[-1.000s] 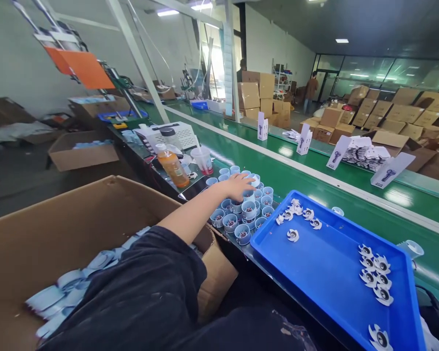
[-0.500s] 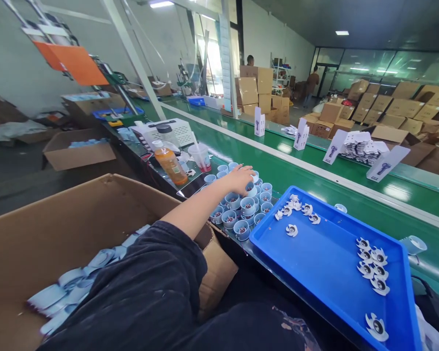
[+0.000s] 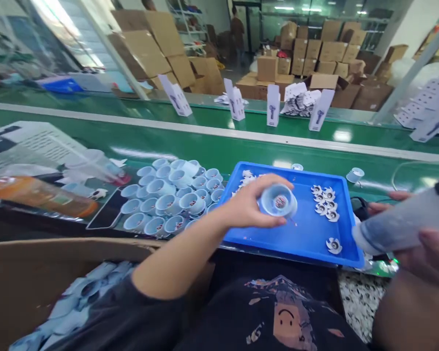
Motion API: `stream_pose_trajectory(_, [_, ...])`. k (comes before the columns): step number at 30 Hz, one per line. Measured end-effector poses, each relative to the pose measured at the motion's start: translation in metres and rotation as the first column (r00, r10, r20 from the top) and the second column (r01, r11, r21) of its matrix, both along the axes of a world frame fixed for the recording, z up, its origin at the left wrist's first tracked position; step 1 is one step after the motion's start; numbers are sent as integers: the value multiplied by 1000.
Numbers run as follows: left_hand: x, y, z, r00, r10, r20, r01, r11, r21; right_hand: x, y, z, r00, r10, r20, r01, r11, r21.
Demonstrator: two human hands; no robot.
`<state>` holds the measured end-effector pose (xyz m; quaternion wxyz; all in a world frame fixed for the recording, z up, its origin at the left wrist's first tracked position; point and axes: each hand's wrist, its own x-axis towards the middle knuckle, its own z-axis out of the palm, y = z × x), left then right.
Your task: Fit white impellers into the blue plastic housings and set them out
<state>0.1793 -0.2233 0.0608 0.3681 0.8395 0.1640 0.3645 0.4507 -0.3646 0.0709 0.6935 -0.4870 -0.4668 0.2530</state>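
My left hand [image 3: 250,202] is closed around a light blue plastic cup-shaped housing [image 3: 278,201], above the left part of the blue tray [image 3: 274,239]. The housing's round opening faces me, and small reddish and metallic parts show inside it. To its left stand many similar light blue housings [image 3: 167,204], closely packed and partly stacked. White fan wheels [image 3: 328,195] lie in the tray, with several more partly behind my left hand. At the right edge, my right hand [image 3: 429,253], blurred, grips a large grey-white cylinder [image 3: 406,222] with a dark end.
An open cardboard box [image 3: 95,246] at lower left holds more blue pieces. An orange bottle [image 3: 40,195] and a plastic cup [image 3: 95,165] lie to the left. Printed white cartons [image 3: 273,105] stand along the green conveyor [image 3: 212,139]. A person [image 3: 237,34] stands far back among boxes.
My left hand has moved right from the housings to the tray, carrying one. The view has swung right, and my right hand with the grey-white cylinder has come into sight.
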Motion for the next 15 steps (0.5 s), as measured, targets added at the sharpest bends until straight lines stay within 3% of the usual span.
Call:
stream_pose_trajectory(4, [44,-38,-41,991,2,-130,1,1000,22,-22,13,19,949,242,-201,-221,968,121])
stream_pose_trajectory(7, [58,-58,-56,983,41,-179,-34,999,43,-43,18,34,923,308,-232,-279,949,150])
stream_pose_trajectory(15, [67,-84,-42,994,-22,-106,27,999,45,-68,21,35,903,369,-219,-346,928,136])
